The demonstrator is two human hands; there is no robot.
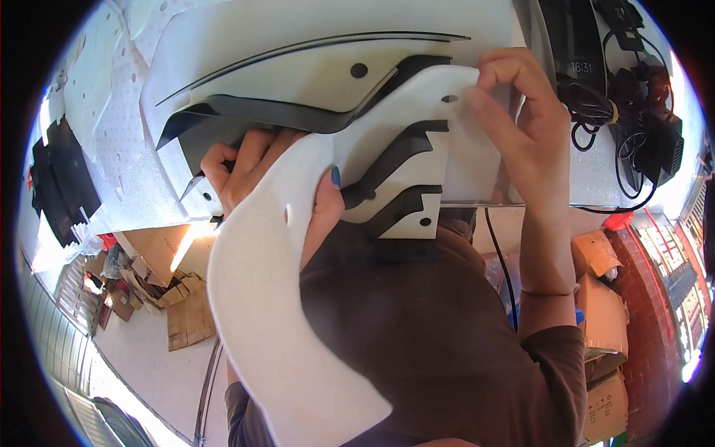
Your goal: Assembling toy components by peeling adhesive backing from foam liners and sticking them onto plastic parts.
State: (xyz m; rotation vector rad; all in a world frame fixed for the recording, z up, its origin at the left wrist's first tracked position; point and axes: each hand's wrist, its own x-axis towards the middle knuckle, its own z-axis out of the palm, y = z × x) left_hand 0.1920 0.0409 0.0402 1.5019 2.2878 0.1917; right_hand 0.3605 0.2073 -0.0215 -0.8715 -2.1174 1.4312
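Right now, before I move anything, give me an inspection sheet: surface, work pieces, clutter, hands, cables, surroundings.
Surface: pale tabletop, partly covered by the pieces.
Work pieces: white curved piece with two holes visible, hanging over the near side; dark curved strip beyond it.
Clutter: black device with a lit display, at the right.
Hands: left hand partly hidden under the white curved piece, grip unclear; right hand pinching its upper right end.
Cables: black cable bundle with a yellow tie, at the right.
Surroundings: cardboard boxes at lower right; torn cardboard at lower left.
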